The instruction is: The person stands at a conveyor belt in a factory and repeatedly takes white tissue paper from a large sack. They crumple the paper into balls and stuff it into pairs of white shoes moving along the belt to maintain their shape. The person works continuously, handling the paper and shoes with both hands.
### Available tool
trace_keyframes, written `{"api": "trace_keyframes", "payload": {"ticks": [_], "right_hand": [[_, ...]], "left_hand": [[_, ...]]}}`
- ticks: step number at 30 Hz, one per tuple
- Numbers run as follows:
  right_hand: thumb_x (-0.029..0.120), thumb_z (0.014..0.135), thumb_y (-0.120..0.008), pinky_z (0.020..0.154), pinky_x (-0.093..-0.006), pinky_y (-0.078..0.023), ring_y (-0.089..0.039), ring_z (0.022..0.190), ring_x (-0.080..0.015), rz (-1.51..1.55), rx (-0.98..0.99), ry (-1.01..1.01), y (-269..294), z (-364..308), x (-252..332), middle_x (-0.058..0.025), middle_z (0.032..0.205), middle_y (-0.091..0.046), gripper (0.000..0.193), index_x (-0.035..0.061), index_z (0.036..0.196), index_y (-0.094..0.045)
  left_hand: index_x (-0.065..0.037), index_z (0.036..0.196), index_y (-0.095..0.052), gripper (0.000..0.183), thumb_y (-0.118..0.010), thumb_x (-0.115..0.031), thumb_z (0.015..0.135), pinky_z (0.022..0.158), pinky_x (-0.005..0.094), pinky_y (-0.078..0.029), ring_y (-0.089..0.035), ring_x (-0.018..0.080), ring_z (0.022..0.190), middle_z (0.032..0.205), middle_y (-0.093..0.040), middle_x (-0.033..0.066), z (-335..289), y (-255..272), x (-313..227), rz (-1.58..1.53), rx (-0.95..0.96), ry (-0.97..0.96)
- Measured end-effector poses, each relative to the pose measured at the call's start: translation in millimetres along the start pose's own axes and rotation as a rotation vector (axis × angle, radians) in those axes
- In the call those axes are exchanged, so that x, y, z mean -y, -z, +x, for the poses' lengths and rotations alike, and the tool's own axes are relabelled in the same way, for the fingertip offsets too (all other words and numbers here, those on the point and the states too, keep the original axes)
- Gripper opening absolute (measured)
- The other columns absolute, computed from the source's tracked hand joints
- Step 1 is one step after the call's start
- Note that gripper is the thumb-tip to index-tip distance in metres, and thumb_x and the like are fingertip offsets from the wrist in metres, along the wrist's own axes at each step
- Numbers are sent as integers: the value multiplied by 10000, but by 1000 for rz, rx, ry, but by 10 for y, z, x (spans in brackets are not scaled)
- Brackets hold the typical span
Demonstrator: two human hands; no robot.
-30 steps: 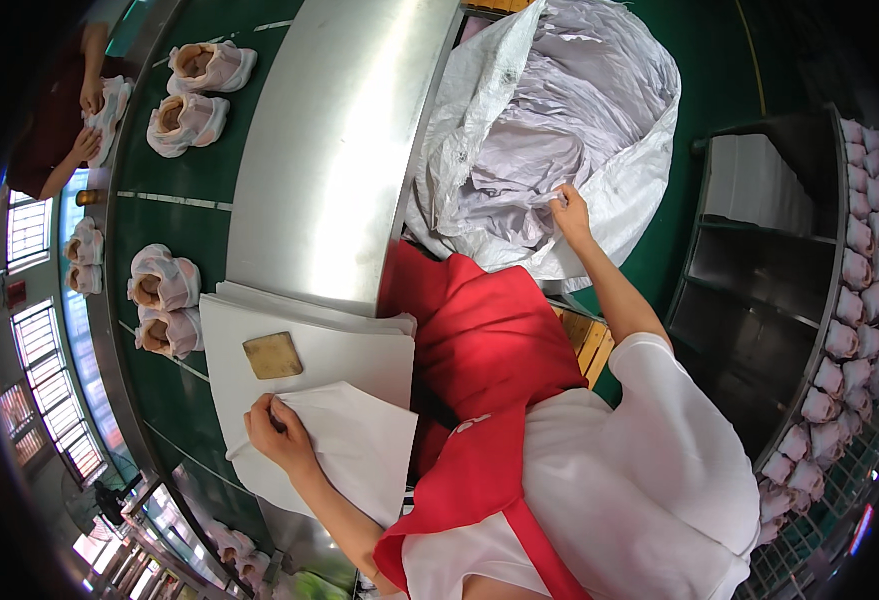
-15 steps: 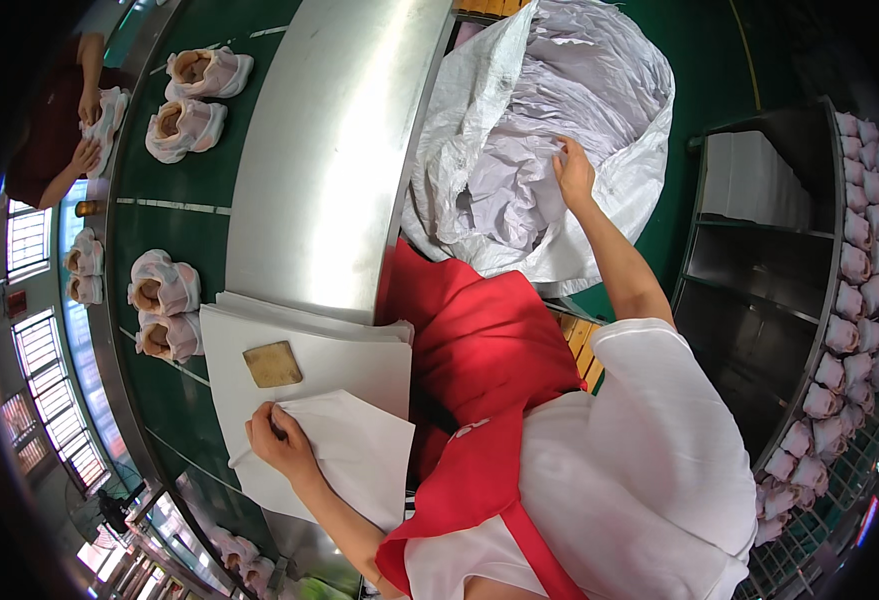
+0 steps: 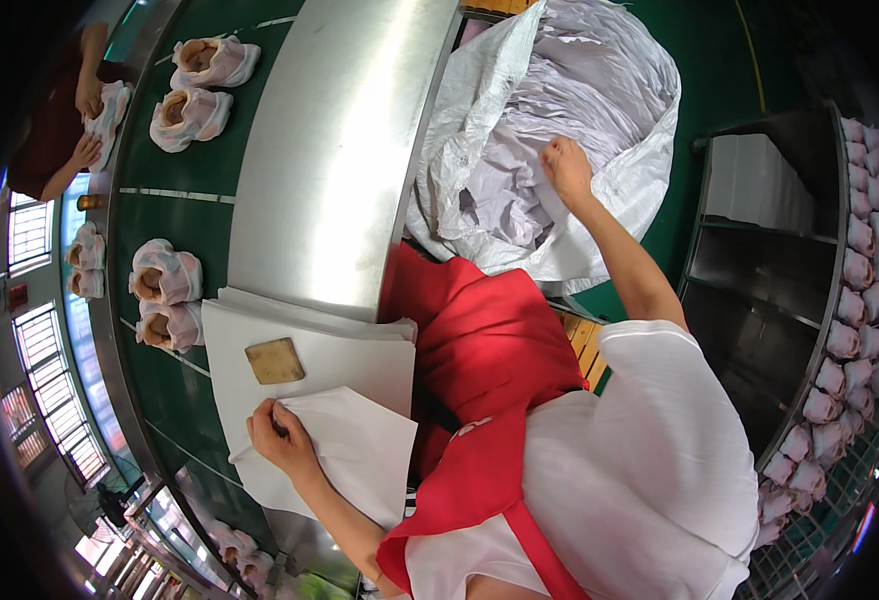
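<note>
My left hand [image 3: 281, 438] rests on a stack of white paper sheets [image 3: 344, 358], its fingers curled at the corner of the loose, creased top sheet [image 3: 351, 450]. A worn brownish rectangular block [image 3: 274, 361] lies on the stack just beyond that hand. Out to the right, my right hand [image 3: 567, 172] is over crumpled pale tissue paper [image 3: 534, 150] in a large white woven sack [image 3: 624, 225]. Its fingers are bent together; whether they pinch any tissue is hidden.
A metal table [image 3: 344, 140] runs ahead beside a green conveyor [image 3: 174, 222] carrying pale shoes [image 3: 165, 275]. Across it, a co-worker's hands [image 3: 87, 125] touch a shoe. At right stands a dark metal shelf unit [image 3: 754, 290] beside a rack of stuffed shoes [image 3: 844, 335].
My right hand has shifted slightly left over the tissue, and its fingers have curled in from a more outstretched pose. My left hand stays at the sheet's corner.
</note>
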State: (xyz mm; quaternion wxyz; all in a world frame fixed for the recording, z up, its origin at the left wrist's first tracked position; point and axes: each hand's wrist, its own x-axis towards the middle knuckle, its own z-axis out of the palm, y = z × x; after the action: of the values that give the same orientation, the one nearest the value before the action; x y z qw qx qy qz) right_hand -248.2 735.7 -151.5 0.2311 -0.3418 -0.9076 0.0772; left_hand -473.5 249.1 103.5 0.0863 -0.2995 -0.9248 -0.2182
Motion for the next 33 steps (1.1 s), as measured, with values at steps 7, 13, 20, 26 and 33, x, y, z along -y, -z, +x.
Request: {"api": "trace_keyframes", "payload": {"ticks": [7,13,20,26,33], "right_hand": [[79,771,-617,724,-417,-424,-553,822,-321,142,219,-115,70,-437,247,-113,813,-591,124,75,872,-546],[119,846,-569,764,-438,-434,-556,900,-390,315,162,-263,259,-270,510,-208,961,-587,273,23,1082,-472],[52,760,-606,803,-398,-459,-579,888,-357,165,300,-250,-57,-676,295,-182,952,-603,386,29,1135,-515],[75,766,-575,730,-441,-474,-598,841,-383,442,-88,-433,222,-377,606,-211,889,-621,315,78,1079,-549],[103,767,-585,739,-453,-479,-620,825,-376,486,821,-85,109,-1045,1086,-215,850,-628,497,34,1224,-402]], "left_hand": [[23,856,-607,79,-553,-26,824,449,298,-294,-413,174,568,660,-518,79,-50,21,34,-5,-14,-6],[23,851,-605,70,-559,-19,820,454,301,-302,-416,183,574,682,-545,80,-112,38,103,-7,-24,-26],[20,843,-601,64,-558,-22,822,467,309,-313,-425,193,591,694,-557,77,-169,41,168,-15,-38,-4],[19,844,-598,68,-558,-32,824,475,315,-320,-433,204,601,710,-567,83,-223,62,196,3,-15,8],[20,850,-601,73,-557,-30,819,497,325,-343,-452,217,614,732,-585,90,-221,87,173,-2,6,15]]}}
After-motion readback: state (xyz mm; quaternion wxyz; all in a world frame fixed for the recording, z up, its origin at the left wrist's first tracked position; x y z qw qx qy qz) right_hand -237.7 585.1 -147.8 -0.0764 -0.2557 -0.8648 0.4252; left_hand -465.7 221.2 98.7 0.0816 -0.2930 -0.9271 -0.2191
